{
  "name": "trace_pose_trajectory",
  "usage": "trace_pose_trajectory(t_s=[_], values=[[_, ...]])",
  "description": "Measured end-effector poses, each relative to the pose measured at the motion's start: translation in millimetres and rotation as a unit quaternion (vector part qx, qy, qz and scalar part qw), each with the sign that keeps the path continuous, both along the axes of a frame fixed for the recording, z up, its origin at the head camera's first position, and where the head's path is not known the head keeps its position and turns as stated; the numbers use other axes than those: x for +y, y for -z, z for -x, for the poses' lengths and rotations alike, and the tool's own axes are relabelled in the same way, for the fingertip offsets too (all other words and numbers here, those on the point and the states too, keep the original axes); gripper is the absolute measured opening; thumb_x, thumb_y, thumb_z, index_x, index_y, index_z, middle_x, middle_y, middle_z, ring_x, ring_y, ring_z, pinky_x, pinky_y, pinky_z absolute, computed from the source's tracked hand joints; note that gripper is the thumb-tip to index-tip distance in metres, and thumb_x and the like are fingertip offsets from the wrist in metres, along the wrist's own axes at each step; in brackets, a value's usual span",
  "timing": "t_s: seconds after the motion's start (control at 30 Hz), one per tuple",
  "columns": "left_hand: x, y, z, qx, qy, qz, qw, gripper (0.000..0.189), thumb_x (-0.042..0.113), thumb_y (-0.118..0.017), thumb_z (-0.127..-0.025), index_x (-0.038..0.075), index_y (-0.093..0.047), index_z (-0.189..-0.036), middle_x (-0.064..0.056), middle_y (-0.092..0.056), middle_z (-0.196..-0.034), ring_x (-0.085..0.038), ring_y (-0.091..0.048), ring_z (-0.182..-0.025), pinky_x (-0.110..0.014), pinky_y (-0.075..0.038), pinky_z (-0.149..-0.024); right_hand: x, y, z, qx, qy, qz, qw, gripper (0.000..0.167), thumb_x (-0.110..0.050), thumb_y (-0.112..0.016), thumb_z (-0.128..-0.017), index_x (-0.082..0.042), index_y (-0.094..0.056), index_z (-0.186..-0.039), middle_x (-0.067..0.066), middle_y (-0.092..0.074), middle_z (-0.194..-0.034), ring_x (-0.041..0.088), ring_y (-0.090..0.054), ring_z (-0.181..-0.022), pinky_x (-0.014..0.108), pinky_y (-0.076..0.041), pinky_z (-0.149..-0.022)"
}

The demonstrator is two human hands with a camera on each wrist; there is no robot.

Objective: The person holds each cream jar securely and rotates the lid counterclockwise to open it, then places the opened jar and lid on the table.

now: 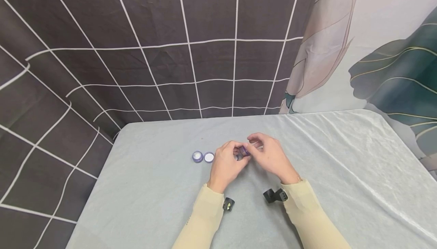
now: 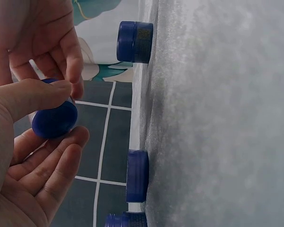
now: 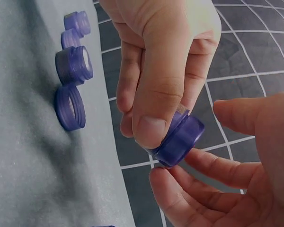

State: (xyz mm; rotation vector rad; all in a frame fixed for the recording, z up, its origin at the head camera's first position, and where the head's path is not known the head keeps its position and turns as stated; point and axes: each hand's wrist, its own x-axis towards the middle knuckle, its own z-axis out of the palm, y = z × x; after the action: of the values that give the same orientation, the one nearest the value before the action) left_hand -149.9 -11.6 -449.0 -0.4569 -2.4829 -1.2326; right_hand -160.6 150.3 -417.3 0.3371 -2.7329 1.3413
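A small purple screw-top jar [image 3: 182, 142] is held above the table by my left hand [image 1: 227, 165], its thumb pressed across the jar. In the left wrist view the jar's round blue-purple end [image 2: 56, 124] shows below the thumb. My right hand [image 1: 271, 157] is beside the jar, fingers bent loosely; its thumb [image 3: 236, 113] stands apart from it, while its fingertips come close to or touch the jar's edge. Left of the hands are an opened jar [image 1: 197, 156] and an upturned lid [image 1: 209, 157] with a white inside. Hands partly hide the held jar in the head view.
Several purple jars and lids stand in a row on the pale cloth-covered table [image 1: 153, 188], among them an open jar [image 3: 75, 65], a threaded ring-like lid [image 3: 70, 108] and a labelled jar [image 2: 135, 41]. A dark grid-patterned curtain [image 1: 153, 63] hangs behind.
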Motion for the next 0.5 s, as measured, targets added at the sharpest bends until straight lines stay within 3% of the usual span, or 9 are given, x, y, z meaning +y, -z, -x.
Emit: trace_pose_trajectory(t_s=[0.5], values=[[0.4,-0.7,-0.8,0.007,-0.004,0.002,1.0,0.035,0.02,-0.089,-0.074,0.008,-0.072,-0.102,-0.001,-0.074,-0.097,-0.012,-0.071,-0.082,-0.021,-0.055,-0.077,0.7,1.9,0.7,-0.013,0.017,-0.03,0.9993,0.036,-0.033,-0.066,-0.095,-0.001,-0.072,-0.111,0.006,-0.075,-0.087,0.016,-0.07,-0.077,0.034,-0.054,-0.068]])
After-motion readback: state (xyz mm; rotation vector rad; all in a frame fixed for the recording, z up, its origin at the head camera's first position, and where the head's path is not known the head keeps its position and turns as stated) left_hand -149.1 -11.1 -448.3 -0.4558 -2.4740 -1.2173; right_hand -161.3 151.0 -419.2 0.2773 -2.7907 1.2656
